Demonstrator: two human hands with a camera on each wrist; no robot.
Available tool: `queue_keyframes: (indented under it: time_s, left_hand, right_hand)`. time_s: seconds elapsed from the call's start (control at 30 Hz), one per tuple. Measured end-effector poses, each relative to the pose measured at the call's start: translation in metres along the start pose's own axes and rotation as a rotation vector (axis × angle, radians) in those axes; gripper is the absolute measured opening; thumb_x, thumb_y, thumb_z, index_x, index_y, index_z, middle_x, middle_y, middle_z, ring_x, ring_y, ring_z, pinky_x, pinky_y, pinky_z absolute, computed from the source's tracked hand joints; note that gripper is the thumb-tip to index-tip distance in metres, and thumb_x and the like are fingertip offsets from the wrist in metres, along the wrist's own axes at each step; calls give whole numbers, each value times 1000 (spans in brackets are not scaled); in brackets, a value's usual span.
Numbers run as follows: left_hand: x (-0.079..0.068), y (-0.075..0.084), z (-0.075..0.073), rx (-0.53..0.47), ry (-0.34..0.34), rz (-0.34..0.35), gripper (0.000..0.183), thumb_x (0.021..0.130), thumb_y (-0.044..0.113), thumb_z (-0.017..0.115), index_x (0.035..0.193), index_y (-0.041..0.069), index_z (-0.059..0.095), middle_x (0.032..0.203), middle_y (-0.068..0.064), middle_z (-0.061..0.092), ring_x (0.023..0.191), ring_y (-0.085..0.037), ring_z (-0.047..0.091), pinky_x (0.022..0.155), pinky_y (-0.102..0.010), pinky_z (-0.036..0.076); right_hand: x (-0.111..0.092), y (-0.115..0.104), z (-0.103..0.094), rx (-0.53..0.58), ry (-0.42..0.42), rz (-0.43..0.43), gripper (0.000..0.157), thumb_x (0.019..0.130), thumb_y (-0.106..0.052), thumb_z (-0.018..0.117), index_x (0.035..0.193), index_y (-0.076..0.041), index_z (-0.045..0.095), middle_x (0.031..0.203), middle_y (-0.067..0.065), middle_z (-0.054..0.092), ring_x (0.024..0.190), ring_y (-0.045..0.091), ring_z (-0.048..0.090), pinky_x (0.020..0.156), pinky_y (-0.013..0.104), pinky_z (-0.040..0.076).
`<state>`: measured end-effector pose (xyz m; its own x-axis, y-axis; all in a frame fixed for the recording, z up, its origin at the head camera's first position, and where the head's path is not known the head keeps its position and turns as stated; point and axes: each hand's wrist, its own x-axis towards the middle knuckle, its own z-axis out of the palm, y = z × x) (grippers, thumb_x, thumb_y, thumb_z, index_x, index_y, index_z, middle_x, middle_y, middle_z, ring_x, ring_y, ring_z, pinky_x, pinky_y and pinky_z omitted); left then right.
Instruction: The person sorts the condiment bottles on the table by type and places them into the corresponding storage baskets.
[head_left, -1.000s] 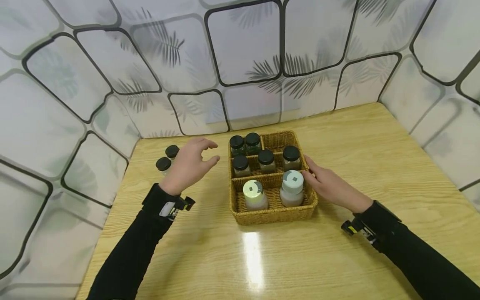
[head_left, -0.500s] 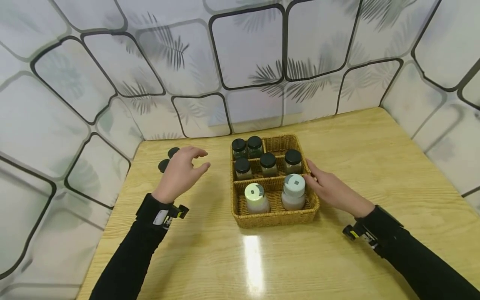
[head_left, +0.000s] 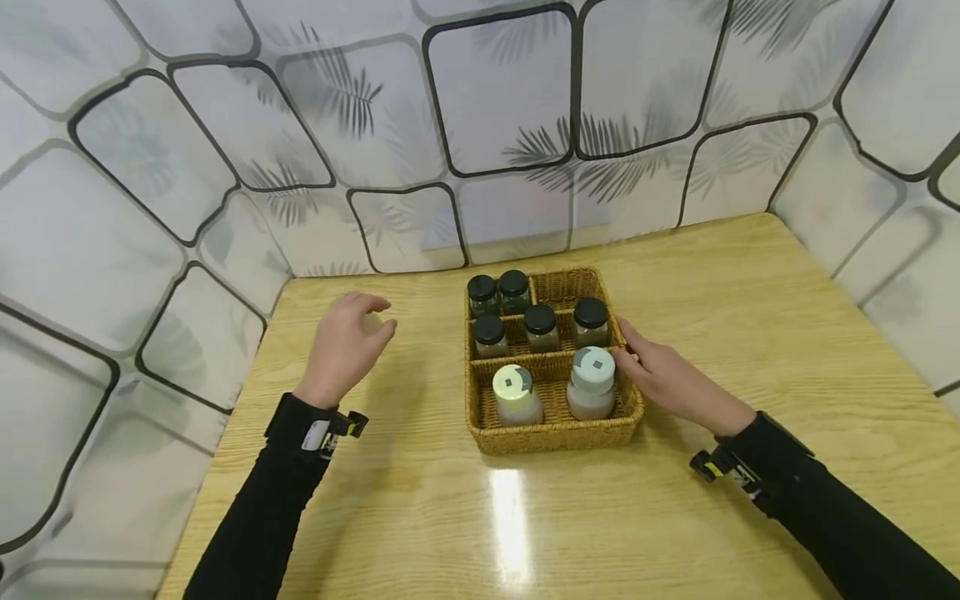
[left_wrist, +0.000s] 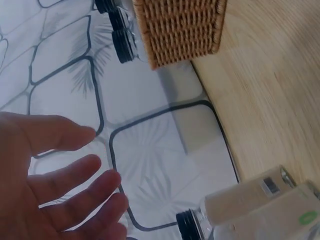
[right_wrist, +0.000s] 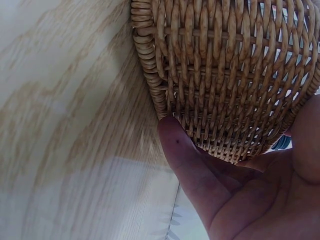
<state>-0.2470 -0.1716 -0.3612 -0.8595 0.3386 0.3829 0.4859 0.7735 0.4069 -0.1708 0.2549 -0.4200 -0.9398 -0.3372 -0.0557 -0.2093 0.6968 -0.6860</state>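
Observation:
A wicker basket (head_left: 551, 435) with compartments stands mid-table. Its back compartments hold several small black-lidded jars (head_left: 540, 327), and its front one holds two taller pale-capped bottles (head_left: 591, 382). My right hand (head_left: 654, 372) lies against the basket's right wall, fingers (right_wrist: 187, 165) straight on the weave (right_wrist: 230, 75). My left hand (head_left: 351, 335) hovers left of the basket with its fingers (left_wrist: 75, 175) spread, holding nothing. It hides two loose jars in the head view. In the left wrist view those black-lidded jars (left_wrist: 245, 199) sit just beyond the fingertips, apart from them.
The wooden table (head_left: 525, 517) is boxed in by patterned wall panels (head_left: 495, 125) at the back and both sides. The basket's corner (left_wrist: 180, 30) shows at the top of the left wrist view.
My left hand has moved left, away from the basket, and now covers the two loose jars in the head view. The right hand has stayed against the basket.

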Motion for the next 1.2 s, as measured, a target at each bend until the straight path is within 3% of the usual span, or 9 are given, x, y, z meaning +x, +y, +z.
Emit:
queue_keyframes:
  time_s: [0.2, 0.23, 0.3, 0.47, 0.83, 1.0, 1.2]
  left_hand:
    - [0, -13, -4, 85, 134, 2, 24, 90, 19, 64, 106, 2, 68, 104, -16, 63, 97, -30, 52, 95, -49, 36]
    - [0, -7, -8, 127, 141, -15, 22, 88, 15, 64, 103, -1, 69, 100, -19, 63, 93, -32, 52, 93, -52, 36]
    - [-2, -11, -8, 161, 144, -48, 22, 87, 15, 65, 103, 0, 69, 100, -19, 62, 94, -34, 51, 91, -55, 36]
    - [-7, -19, -7, 213, 83, -142, 29, 91, 21, 62, 111, 1, 66, 108, -20, 57, 100, -39, 45, 90, -59, 34]
    - [-8, -31, -10, 216, 52, -207, 34, 89, 23, 66, 114, 0, 65, 110, -23, 57, 101, -41, 46, 86, -56, 39]
    - [-10, -31, -11, 210, 9, -256, 34, 90, 21, 61, 118, 1, 62, 112, -22, 53, 101, -40, 44, 74, -53, 44]
    - [-11, -36, -10, 183, 2, -250, 36, 92, 22, 57, 120, 1, 61, 113, -24, 52, 98, -40, 44, 63, -49, 44]
  right_hand:
    - [1, -3, -1, 4, -16, 7, 67, 105, -38, 29, 151, 2, 1, 135, 38, 40, 117, 42, 45, 92, 61, 40]
    - [0, -3, -1, 6, -15, 9, 67, 105, -39, 29, 151, 2, 1, 135, 38, 40, 117, 42, 45, 92, 60, 40]
    - [0, -2, 0, 9, -12, 5, 68, 105, -39, 29, 151, 3, 1, 136, 38, 38, 118, 41, 44, 94, 61, 39]
    - [0, 1, 2, 4, -4, -2, 67, 105, -39, 28, 151, 2, 1, 135, 38, 39, 118, 41, 44, 94, 61, 38]
    - [0, 0, 0, -1, -1, -2, 67, 105, -38, 29, 151, 3, 1, 134, 39, 40, 118, 42, 43, 94, 61, 38]
    - [1, 0, 1, -8, 8, -5, 66, 105, -37, 29, 151, 3, 2, 133, 39, 41, 117, 42, 44, 94, 61, 38]
    - [1, 1, 0, -6, 6, -5, 67, 105, -39, 28, 151, 2, 3, 133, 39, 41, 117, 42, 44, 93, 61, 39]
